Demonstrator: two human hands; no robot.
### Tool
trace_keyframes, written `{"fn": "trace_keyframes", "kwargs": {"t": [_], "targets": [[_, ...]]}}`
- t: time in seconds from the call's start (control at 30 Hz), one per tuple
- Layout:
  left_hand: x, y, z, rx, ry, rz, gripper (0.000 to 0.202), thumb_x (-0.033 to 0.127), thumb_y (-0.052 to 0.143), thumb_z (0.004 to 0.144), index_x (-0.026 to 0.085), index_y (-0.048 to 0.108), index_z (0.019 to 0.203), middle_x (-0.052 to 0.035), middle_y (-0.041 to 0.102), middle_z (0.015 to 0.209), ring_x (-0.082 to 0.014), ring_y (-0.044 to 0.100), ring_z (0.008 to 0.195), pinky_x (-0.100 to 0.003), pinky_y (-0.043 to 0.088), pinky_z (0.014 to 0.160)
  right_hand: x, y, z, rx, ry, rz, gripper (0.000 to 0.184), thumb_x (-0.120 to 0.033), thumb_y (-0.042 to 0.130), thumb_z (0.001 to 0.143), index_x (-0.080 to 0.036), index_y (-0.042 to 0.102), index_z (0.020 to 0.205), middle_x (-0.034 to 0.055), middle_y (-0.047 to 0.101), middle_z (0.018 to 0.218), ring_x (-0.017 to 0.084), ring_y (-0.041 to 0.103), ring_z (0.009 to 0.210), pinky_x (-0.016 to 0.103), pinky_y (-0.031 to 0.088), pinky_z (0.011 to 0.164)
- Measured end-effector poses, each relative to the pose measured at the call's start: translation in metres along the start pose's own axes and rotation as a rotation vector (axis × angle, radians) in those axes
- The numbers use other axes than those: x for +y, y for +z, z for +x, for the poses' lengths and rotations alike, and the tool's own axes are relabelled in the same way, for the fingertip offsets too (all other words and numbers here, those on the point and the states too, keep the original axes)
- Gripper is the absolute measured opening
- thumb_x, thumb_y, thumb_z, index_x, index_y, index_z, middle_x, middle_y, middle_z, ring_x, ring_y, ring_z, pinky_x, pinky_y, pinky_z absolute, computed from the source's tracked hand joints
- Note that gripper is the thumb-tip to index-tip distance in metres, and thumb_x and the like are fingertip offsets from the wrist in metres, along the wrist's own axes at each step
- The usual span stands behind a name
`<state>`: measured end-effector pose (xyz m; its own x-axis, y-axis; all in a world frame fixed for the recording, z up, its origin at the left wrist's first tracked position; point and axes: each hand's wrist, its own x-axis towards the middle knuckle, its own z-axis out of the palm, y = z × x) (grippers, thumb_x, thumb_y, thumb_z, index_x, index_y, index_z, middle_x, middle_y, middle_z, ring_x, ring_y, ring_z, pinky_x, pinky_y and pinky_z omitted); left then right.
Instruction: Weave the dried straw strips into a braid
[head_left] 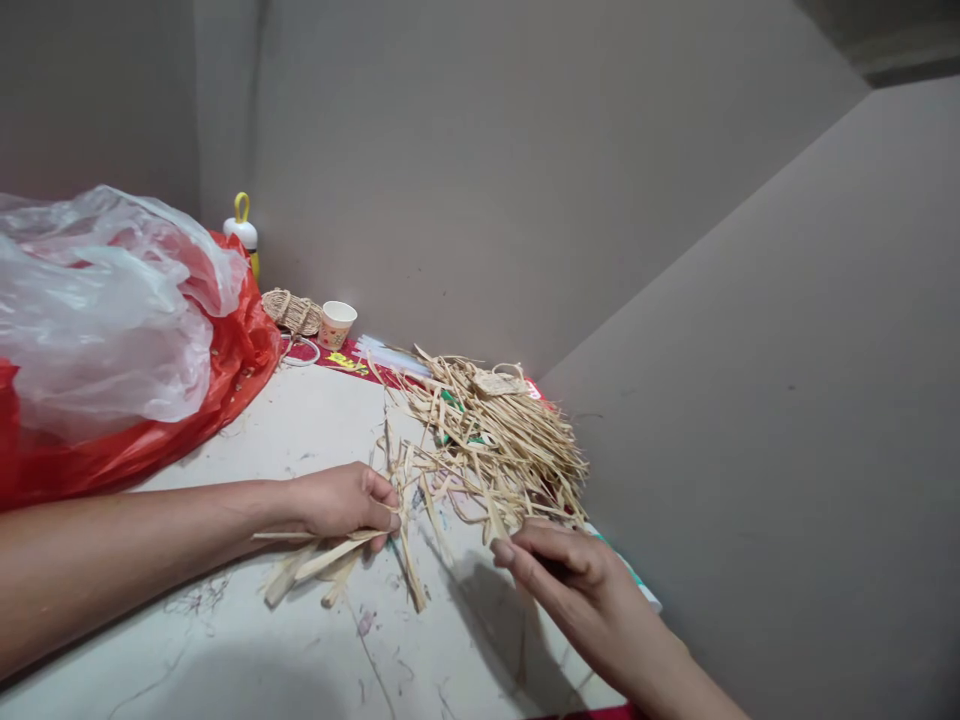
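My left hand (341, 502) is closed in a pinch on a small cluster of flat, pale straw strips (330, 562). Their cut ends fan out below and beside the fingers over the white board. To the right, my right hand (574, 578) pinches a single straw strip (493, 518) between thumb and forefinger. That strip runs up toward a large heap of loose straw (517, 430), just beyond both hands. Where the strips cross under my left fingers is hidden.
White board (315, 410) with dark scraps covers the table. On the left lies a red plastic bag (247, 350) under a clear one (142, 320). Along the wall stand a yellow-and-white bottle (241, 232), a woven straw piece (292, 312) and a paper cup (337, 326). Grey panels enclose the back and right.
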<state>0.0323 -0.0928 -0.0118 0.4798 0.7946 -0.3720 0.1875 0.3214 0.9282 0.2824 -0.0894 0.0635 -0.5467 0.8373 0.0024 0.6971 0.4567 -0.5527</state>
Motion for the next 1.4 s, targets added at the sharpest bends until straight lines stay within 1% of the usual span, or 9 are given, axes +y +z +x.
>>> {"fn": "trace_keyframes", "kwargs": {"t": [0.13,0.3,0.5,0.7,0.87,1.03,1.1,1.27,1.4], "targets": [[0.001,0.001,-0.002,0.017,0.006,-0.005,0.019,0.036,0.059,0.067,0.018,0.053,0.062,0.0054,0.054,0.051,-0.0063,0.032,0.039,-0.021,0.021,0.040,-0.017,0.004,-0.002,-0.093,0.027,0.089,0.043,-0.046,0.051,0.083,-0.018,0.048,0.050,0.0021,0.047,0.062,0.015,0.044,0.060,0.025,0.036,0.056],[0.002,0.001,-0.002,0.028,0.017,0.017,0.020,0.038,0.060,0.066,0.018,0.055,0.064,0.0057,0.055,0.052,-0.0064,0.031,0.041,-0.022,0.021,0.041,-0.007,0.033,-0.004,-0.341,0.233,0.269,0.020,-0.033,0.048,0.085,-0.019,0.061,0.079,-0.0007,0.053,0.059,0.012,0.045,0.052,0.022,0.033,0.049],[0.005,0.001,-0.003,0.025,0.001,0.023,0.022,0.039,0.060,0.066,0.018,0.054,0.063,0.0057,0.054,0.052,-0.0070,0.032,0.041,-0.022,0.023,0.041,-0.003,0.050,0.000,-0.255,0.124,-0.063,0.012,-0.030,0.057,0.079,-0.020,0.062,0.082,0.0004,0.063,0.067,0.014,0.052,0.061,0.023,0.034,0.056],[0.007,0.001,-0.004,0.015,0.007,0.036,0.022,0.038,0.059,0.068,0.017,0.054,0.063,0.0053,0.054,0.052,-0.0055,0.030,0.040,-0.021,0.020,0.040,-0.009,0.064,0.014,-0.150,0.083,-0.098,0.010,-0.030,0.058,0.079,-0.020,0.062,0.078,0.0008,0.063,0.069,0.015,0.052,0.062,0.024,0.034,0.059],[0.003,0.000,-0.001,-0.002,0.022,0.025,0.024,0.041,0.060,0.068,0.017,0.055,0.066,0.0045,0.056,0.054,-0.0060,0.032,0.041,-0.021,0.023,0.042,-0.006,0.065,0.015,-0.205,0.058,-0.023,0.016,-0.032,0.066,0.073,-0.020,0.059,0.081,-0.0024,0.057,0.065,0.013,0.048,0.059,0.022,0.032,0.055],[0.003,0.000,-0.001,0.002,0.016,0.008,0.024,0.039,0.061,0.068,0.016,0.056,0.066,0.0044,0.055,0.052,-0.0059,0.032,0.043,-0.020,0.023,0.043,-0.001,0.052,0.015,-0.137,0.127,0.198,0.024,-0.036,0.050,0.085,-0.017,0.060,0.075,0.0001,0.056,0.064,0.013,0.048,0.062,0.022,0.035,0.055],[0.004,0.000,-0.001,-0.004,0.015,-0.002,0.022,0.038,0.062,0.067,0.016,0.056,0.066,0.0046,0.054,0.052,-0.0062,0.032,0.043,-0.020,0.023,0.043,0.002,0.053,0.018,-0.088,0.129,0.161,0.021,-0.032,0.052,0.083,-0.017,0.059,0.070,-0.0005,0.054,0.062,0.013,0.047,0.060,0.022,0.035,0.055],[0.004,-0.004,-0.001,-0.038,0.038,-0.053,0.021,0.035,0.062,0.067,0.016,0.056,0.062,0.0042,0.054,0.051,-0.0068,0.036,0.046,-0.020,0.026,0.046,-0.001,0.071,0.023,-0.136,0.068,0.023,0.007,-0.019,0.055,0.076,-0.019,0.059,0.071,-0.0021,0.056,0.061,0.011,0.047,0.056,0.021,0.032,0.053],[0.004,-0.005,0.000,-0.063,0.037,-0.106,0.020,0.034,0.064,0.065,0.016,0.056,0.062,0.0040,0.053,0.051,-0.0068,0.037,0.046,-0.020,0.026,0.046,-0.007,0.077,0.022,-0.136,0.017,-0.021,0.009,-0.017,0.052,0.077,-0.019,0.057,0.071,-0.0021,0.056,0.062,0.011,0.046,0.056,0.021,0.031,0.052]]}}
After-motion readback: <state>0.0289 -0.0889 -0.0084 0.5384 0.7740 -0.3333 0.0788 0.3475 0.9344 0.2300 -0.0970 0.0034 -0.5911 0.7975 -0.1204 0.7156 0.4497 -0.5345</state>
